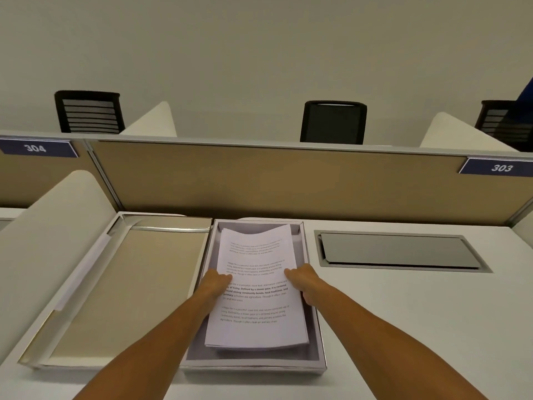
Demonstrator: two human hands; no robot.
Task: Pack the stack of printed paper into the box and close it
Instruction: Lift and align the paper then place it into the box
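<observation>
A stack of printed paper (256, 301) lies inside the open shallow box (253, 366), tilted slightly, its far edge curled up. My left hand (215, 285) grips the stack's left edge and my right hand (302, 280) grips its right edge, fingers partly tucked under the sheets. The box lid (124, 287) lies upside down on the desk directly left of the box, its beige inside facing up.
The white desk (403, 327) has a grey cable hatch (401, 251) to the right of the box. A beige partition (274, 180) with labels 304 and 303 closes the back. A white side divider (43, 241) stands at the left. Black chairs sit beyond.
</observation>
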